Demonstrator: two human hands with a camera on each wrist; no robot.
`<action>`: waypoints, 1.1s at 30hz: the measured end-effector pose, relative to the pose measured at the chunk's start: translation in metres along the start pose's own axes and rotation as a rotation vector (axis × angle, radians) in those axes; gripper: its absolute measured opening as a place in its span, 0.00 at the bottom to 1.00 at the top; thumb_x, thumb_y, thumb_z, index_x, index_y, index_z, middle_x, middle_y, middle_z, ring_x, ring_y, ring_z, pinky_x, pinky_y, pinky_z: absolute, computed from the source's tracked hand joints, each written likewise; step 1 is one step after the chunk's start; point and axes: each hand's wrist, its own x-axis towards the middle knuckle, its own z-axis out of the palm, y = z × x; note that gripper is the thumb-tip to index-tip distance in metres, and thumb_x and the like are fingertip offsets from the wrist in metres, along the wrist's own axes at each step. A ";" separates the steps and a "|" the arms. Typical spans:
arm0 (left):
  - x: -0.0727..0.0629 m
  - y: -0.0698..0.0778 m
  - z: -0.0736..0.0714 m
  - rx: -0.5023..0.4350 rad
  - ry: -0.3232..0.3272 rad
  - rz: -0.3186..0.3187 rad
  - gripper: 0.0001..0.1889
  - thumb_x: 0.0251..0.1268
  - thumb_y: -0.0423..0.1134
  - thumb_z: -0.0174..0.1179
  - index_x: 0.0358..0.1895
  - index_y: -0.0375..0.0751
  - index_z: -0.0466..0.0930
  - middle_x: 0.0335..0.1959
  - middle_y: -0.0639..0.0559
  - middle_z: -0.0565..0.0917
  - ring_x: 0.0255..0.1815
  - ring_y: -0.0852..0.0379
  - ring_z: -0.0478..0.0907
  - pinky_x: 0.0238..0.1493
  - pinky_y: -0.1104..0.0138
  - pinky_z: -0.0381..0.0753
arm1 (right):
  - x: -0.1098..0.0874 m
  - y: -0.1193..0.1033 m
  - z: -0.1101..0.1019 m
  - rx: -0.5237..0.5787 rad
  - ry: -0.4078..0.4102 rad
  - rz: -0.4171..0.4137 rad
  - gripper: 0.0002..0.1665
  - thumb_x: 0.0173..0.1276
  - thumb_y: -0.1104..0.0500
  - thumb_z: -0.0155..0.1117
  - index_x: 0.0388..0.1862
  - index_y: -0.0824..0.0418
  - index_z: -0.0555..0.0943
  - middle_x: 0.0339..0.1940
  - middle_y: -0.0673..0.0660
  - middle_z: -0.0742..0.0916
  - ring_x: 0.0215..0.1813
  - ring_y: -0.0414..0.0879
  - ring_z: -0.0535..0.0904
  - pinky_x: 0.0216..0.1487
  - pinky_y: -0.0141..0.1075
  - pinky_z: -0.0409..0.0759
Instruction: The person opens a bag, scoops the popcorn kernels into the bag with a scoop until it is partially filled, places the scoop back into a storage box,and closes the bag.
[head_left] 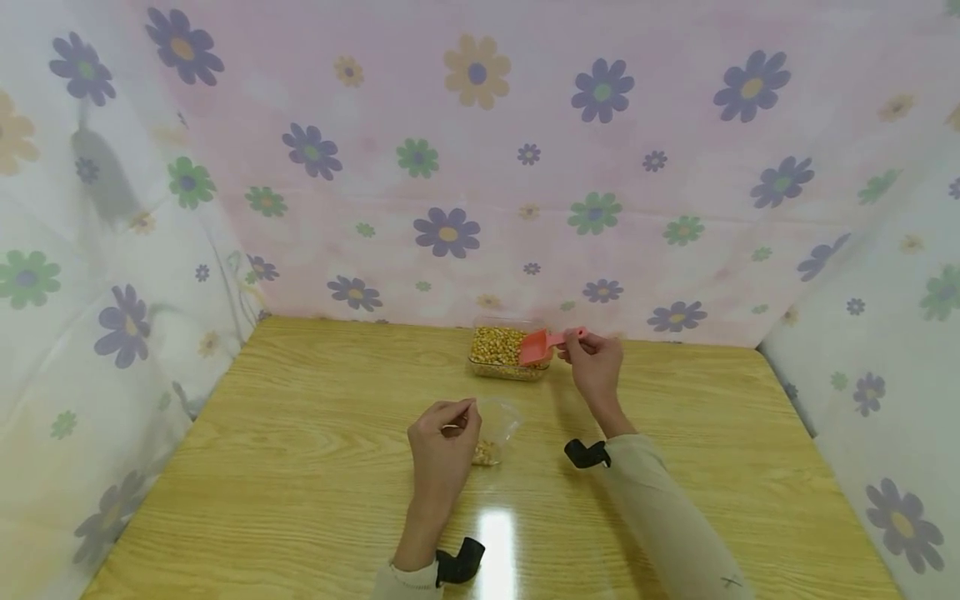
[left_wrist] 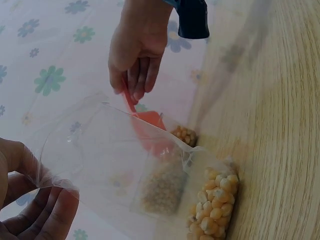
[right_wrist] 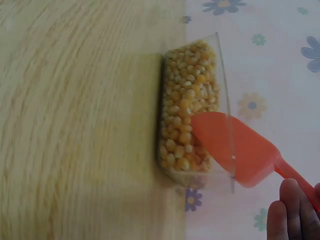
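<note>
My right hand (head_left: 597,367) grips the handle of a small red scoop (head_left: 535,347). The scoop's blade tilts down over the right end of a clear box (head_left: 510,375), its tip at the corn kernels (right_wrist: 187,95) that fill the box. With thumb and fingertips, my left hand (head_left: 444,437) pinches the upper edge of a clear plastic bag (left_wrist: 95,145). The bag stands on the table in front of the box, with some corn kernels (left_wrist: 215,205) at its bottom. No kernels can be made out on the scoop.
The wood-grain table (head_left: 315,467) runs back to a flowered cloth (head_left: 360,208) hanging behind the box. More flowered cloth hangs at the left and right sides. A black wrist mount (head_left: 587,454) sits on the right wrist, another (head_left: 461,561) on the left.
</note>
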 end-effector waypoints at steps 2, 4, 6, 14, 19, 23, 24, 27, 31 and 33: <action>0.001 -0.001 0.000 0.004 -0.001 -0.003 0.05 0.66 0.27 0.65 0.39 0.31 0.91 0.29 0.48 0.86 0.27 0.57 0.83 0.28 0.70 0.86 | 0.000 0.006 0.003 0.003 0.004 0.009 0.16 0.75 0.64 0.62 0.45 0.79 0.86 0.35 0.78 0.87 0.29 0.49 0.89 0.34 0.33 0.88; 0.001 -0.002 0.000 0.008 -0.001 -0.006 0.06 0.67 0.27 0.65 0.39 0.31 0.91 0.28 0.49 0.86 0.27 0.57 0.82 0.28 0.70 0.86 | 0.000 0.011 0.005 0.000 0.010 0.032 0.17 0.76 0.61 0.63 0.45 0.78 0.86 0.35 0.76 0.88 0.29 0.49 0.89 0.35 0.33 0.88; 0.000 -0.002 0.000 0.010 -0.001 -0.006 0.05 0.67 0.27 0.65 0.39 0.31 0.91 0.28 0.49 0.86 0.27 0.57 0.82 0.28 0.70 0.86 | -0.001 0.015 0.005 0.016 0.021 0.075 0.18 0.76 0.60 0.62 0.45 0.77 0.86 0.35 0.75 0.88 0.29 0.48 0.89 0.35 0.33 0.88; 0.000 0.001 0.000 0.022 -0.008 0.003 0.06 0.66 0.26 0.65 0.40 0.31 0.91 0.29 0.48 0.86 0.28 0.57 0.83 0.29 0.70 0.86 | -0.003 0.027 0.005 0.163 0.013 0.323 0.20 0.78 0.58 0.61 0.51 0.78 0.82 0.30 0.56 0.90 0.32 0.39 0.88 0.44 0.38 0.89; 0.001 0.002 0.000 0.027 -0.004 0.007 0.06 0.66 0.26 0.65 0.40 0.32 0.91 0.29 0.48 0.86 0.28 0.57 0.83 0.29 0.69 0.87 | -0.003 0.033 0.003 0.231 -0.015 0.394 0.23 0.77 0.57 0.62 0.56 0.77 0.80 0.29 0.50 0.90 0.34 0.39 0.88 0.49 0.40 0.88; 0.001 0.001 -0.001 0.023 0.000 0.010 0.05 0.66 0.26 0.65 0.39 0.32 0.91 0.29 0.48 0.86 0.27 0.56 0.83 0.28 0.69 0.87 | -0.003 0.037 -0.001 0.264 -0.004 0.425 0.22 0.77 0.57 0.63 0.56 0.77 0.80 0.28 0.49 0.90 0.34 0.38 0.88 0.48 0.39 0.88; 0.001 0.001 -0.001 0.022 0.000 0.010 0.05 0.66 0.26 0.65 0.39 0.31 0.91 0.29 0.48 0.86 0.27 0.57 0.83 0.28 0.69 0.87 | -0.003 0.037 -0.002 0.268 -0.002 0.432 0.22 0.77 0.58 0.63 0.56 0.77 0.80 0.28 0.48 0.90 0.34 0.38 0.88 0.48 0.38 0.88; 0.001 0.002 -0.001 0.020 0.000 0.004 0.05 0.66 0.27 0.65 0.39 0.30 0.91 0.29 0.48 0.86 0.27 0.57 0.82 0.28 0.70 0.86 | -0.003 0.036 -0.002 0.296 0.015 0.466 0.22 0.77 0.58 0.62 0.59 0.76 0.79 0.27 0.48 0.90 0.34 0.38 0.88 0.47 0.35 0.88; 0.001 0.002 -0.001 0.017 -0.002 0.004 0.05 0.66 0.26 0.65 0.39 0.30 0.91 0.29 0.47 0.86 0.28 0.57 0.83 0.29 0.71 0.86 | -0.005 0.037 -0.002 0.353 0.065 0.524 0.20 0.77 0.57 0.62 0.58 0.71 0.81 0.27 0.48 0.90 0.34 0.38 0.88 0.46 0.33 0.88; 0.001 0.001 -0.001 0.012 0.000 0.006 0.05 0.66 0.26 0.65 0.40 0.30 0.91 0.29 0.47 0.86 0.27 0.57 0.83 0.29 0.71 0.86 | -0.006 0.039 -0.001 0.394 0.090 0.555 0.17 0.77 0.57 0.62 0.55 0.68 0.83 0.27 0.48 0.90 0.33 0.38 0.88 0.45 0.33 0.88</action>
